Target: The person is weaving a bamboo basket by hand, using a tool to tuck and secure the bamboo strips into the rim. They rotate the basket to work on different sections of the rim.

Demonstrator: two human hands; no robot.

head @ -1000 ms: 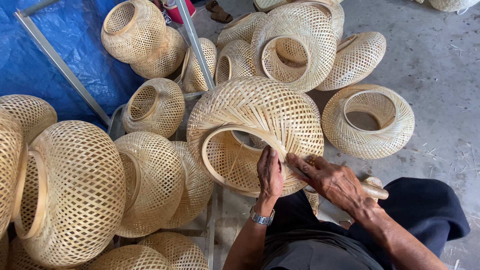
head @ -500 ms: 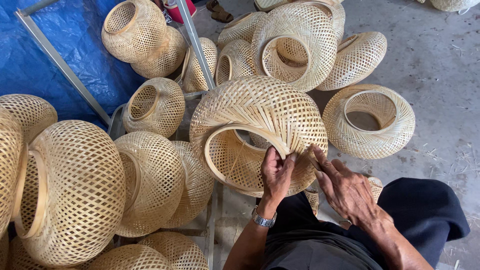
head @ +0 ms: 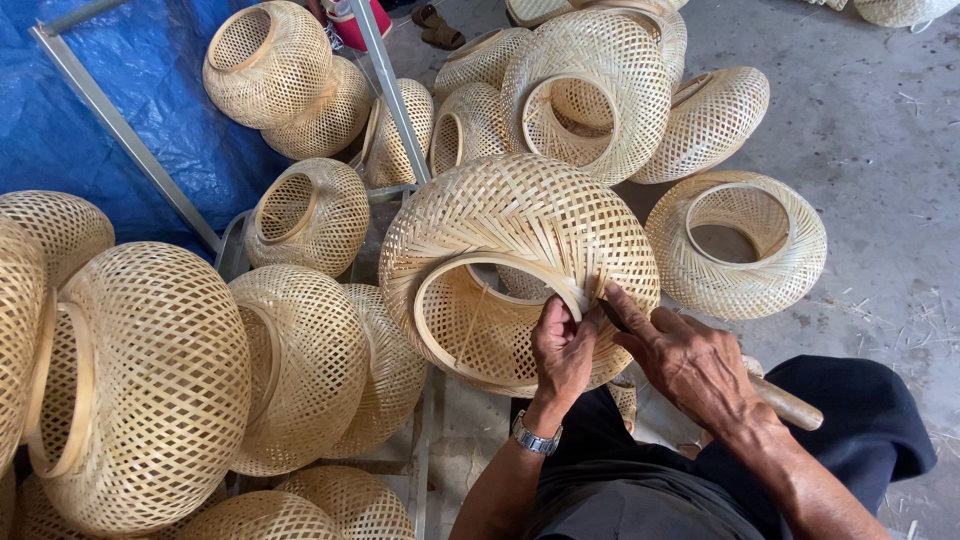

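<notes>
A round woven bamboo basket (head: 520, 220) lies on its side in front of my lap, with its open rim (head: 440, 330) facing me. My left hand (head: 562, 350), with a wristwatch, grips the rim's right side and pinches loose strips there. My right hand (head: 690, 365) is closed around a tool with a wooden handle (head: 788, 404). Its dark tip (head: 610, 315) touches the weave just beside the left fingers.
Several similar woven baskets crowd the floor: large ones at the left (head: 150, 390), a stack at the back (head: 590, 90), one at the right (head: 735, 245). A blue tarp (head: 110, 60) and grey metal bars (head: 385, 80) lie behind. Bare concrete floor (head: 880, 150) shows at the right.
Both hands have shifted up and right along the rim. My right hand has closed in, bringing the tool tip against the weave, and the basket has turned slightly.
</notes>
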